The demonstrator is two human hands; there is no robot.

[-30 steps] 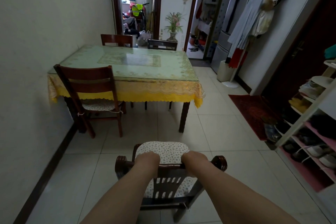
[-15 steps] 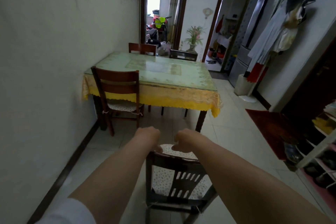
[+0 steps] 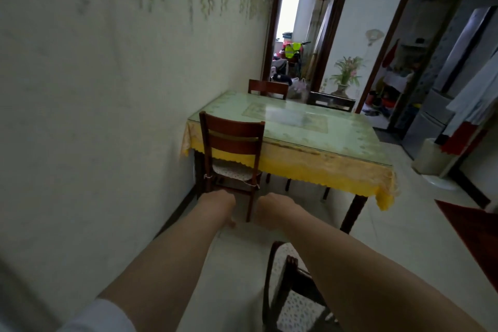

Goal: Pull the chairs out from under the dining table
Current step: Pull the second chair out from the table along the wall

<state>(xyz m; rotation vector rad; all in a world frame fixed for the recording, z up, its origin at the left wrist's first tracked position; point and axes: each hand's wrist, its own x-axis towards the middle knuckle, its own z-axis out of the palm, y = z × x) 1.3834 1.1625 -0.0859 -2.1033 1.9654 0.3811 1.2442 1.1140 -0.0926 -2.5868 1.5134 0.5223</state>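
Observation:
The dining table [image 3: 323,140] has a glass top over a yellow cloth and stands against the left wall. A brown chair [image 3: 231,140] is tucked under its near left side, with a patterned cushion on the seat. Two more chair backs, one brown [image 3: 268,88] and one dark [image 3: 331,101], show beyond the far edge. A dark chair with a cushion [image 3: 292,294] stands free on the floor at the bottom, under my right forearm. My left hand [image 3: 222,206] and my right hand [image 3: 270,209] reach forward in the air holding nothing, just short of the tucked brown chair.
The wall runs close along the left. A red mat [image 3: 474,232] lies on the tiled floor at right. A white bin [image 3: 428,156], a fridge [image 3: 433,108] and hanging clothes stand at the right. A potted plant [image 3: 346,74] sits between two open doorways.
My hands have let go of the dark chair's back and moved forward and left toward the brown chair. The view has swung up and left, so the dark chair now sits low in it.

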